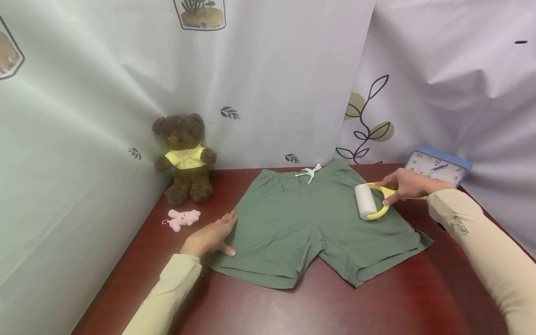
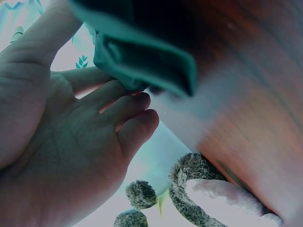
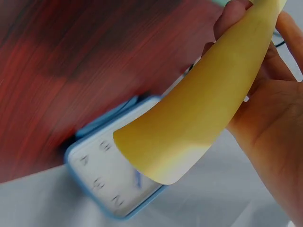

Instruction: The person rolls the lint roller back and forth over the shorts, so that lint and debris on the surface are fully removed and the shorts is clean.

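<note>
Green shorts (image 1: 276, 218) with a white drawstring (image 1: 310, 173) lie spread flat on the table. My left hand (image 1: 213, 235) rests at their left side edge, fingers fairly straight; in the left wrist view, a fold of green cloth (image 2: 142, 61) is by the fingertips of that hand (image 2: 71, 127). My right hand (image 1: 404, 184) grips a lint roller (image 1: 365, 202) by its yellow handle. Its white roll is against the upper part of the right leg. The right wrist view shows the yellow handle (image 3: 203, 99) slanting out from the hand (image 3: 274, 104).
A brown teddy bear (image 1: 184, 158) in a yellow shirt stands against the back wall at left. In front of it lies a small pink plush toy (image 1: 183, 218). A blue-framed clock (image 1: 437, 166) stands in the back right corner, behind my right hand. Patterned sheets (image 1: 272, 83) enclose the reddish-brown table (image 1: 268, 309).
</note>
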`<state>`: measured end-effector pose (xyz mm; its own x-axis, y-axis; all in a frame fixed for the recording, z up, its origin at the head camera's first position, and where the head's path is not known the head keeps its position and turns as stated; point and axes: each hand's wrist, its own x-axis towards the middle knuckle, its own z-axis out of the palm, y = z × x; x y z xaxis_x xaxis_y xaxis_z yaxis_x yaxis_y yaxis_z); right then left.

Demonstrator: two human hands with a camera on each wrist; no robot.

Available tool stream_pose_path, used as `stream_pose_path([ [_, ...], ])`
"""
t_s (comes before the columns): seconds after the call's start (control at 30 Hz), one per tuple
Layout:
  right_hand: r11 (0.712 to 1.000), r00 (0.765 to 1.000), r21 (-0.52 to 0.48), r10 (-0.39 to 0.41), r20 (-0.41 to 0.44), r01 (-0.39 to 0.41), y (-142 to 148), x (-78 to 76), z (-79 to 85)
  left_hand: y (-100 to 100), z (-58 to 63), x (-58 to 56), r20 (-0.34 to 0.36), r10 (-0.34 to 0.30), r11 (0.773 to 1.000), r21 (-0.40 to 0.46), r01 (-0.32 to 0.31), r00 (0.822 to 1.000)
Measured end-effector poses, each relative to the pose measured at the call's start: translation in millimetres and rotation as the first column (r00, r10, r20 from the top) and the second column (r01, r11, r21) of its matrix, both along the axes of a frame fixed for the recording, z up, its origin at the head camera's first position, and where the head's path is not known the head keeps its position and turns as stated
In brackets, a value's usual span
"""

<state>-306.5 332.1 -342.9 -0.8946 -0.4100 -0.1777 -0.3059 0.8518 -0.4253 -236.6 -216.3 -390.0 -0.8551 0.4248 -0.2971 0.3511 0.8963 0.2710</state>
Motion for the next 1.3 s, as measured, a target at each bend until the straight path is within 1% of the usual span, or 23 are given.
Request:
stream_pose_path([
  [0.13,0.998,0.999,0.043,-0.036,-0.004,0.036,17,5.8,2.4,-1,-1.2,1.1,-0.004,0.002,1.000,-0.003,-0.002,1.000],
  [0.23,0.996,0.999,0.083,-0.032,-0.022,0.034,30,11.4,5.1,-1,-2.4,0.6,0.001,0.007,1.000,0.003,-0.007,1.000],
  [0.4,0.992,0.998,0.121,-0.024,-0.065,0.032,47,18.6,8.8,-2,-4.6,0.2,0.017,0.021,1.000,0.005,-0.021,1.000],
  [0.5,0.989,0.997,0.142,-0.032,-0.066,0.041,54,20.7,10.0,-3,-5.1,1.2,0.014,0.020,1.000,0.008,-0.020,1.000],
  [0.6,0.986,0.997,0.159,-0.039,-0.069,0.050,55,21.5,10.6,-5,-4.2,2.1,-0.006,0.014,1.000,0.011,-0.014,1.000],
  [0.77,0.982,0.993,0.180,-0.040,-0.109,0.060,46,23.1,15.0,-10,-2.4,5.9,-0.079,-0.003,1.000,0.002,0.003,0.997],
  [0.87,0.975,0.988,0.210,-0.036,-0.148,0.067,39,26.4,19.7,-15,-4.0,13.1,-0.108,-0.013,1.000,-0.010,0.012,0.994],
  [0.97,0.973,0.979,0.209,-0.051,-0.198,0.093,34,30.9,28.5,-19,-5.8,21.8,-0.114,-0.021,1.000,-0.004,0.021,0.993],
  [1.07,0.977,0.964,0.142,-0.122,-0.236,0.158,28,35.0,42.4,-22,-5.5,27.6,-0.120,-0.027,0.999,0.014,0.029,0.992],
  [1.17,0.981,0.949,0.081,-0.150,-0.279,0.179,12,34.5,52.7,-23,-5.1,28.0,-0.125,-0.036,0.999,0.019,0.039,0.992],
  [1.23,0.986,0.944,0.054,-0.136,-0.301,0.159,-6,33.1,53.9,-23,-6.6,26.7,-0.123,-0.051,0.998,0.020,0.054,0.991],
  [1.3,0.993,0.942,0.041,-0.094,-0.321,0.113,-30,30.5,50.6,-22,-7.7,25.5,-0.125,-0.069,0.997,0.021,0.072,0.990],
])
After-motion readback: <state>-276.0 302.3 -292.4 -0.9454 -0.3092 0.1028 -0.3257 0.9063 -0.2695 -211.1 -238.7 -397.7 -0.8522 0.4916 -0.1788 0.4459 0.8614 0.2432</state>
